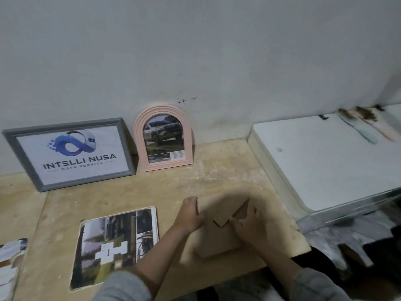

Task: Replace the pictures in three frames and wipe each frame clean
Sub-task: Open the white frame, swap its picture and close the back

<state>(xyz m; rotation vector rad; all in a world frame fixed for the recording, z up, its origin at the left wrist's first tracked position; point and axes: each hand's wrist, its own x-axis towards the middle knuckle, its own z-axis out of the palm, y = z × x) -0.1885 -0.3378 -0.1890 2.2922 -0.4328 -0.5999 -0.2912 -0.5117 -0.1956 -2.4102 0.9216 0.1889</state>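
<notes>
Near the table's (152, 192) front edge, the left hand (191, 213) grips a face-down frame (217, 242) while the right hand (247, 222) seemingly pinches its blurred stand flap (236, 213), which could tear if forced.

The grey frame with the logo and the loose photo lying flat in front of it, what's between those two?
Only bare wooden tabletop lies between the grey frame and the loose photo, as the head view shows.

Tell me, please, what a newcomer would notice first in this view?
Probably the grey frame with its logo print, leaning on the wall at the back left, with the pink arched frame beside it. Next, both hands, left hand and right hand, working on a brown frame back near the front.
</notes>
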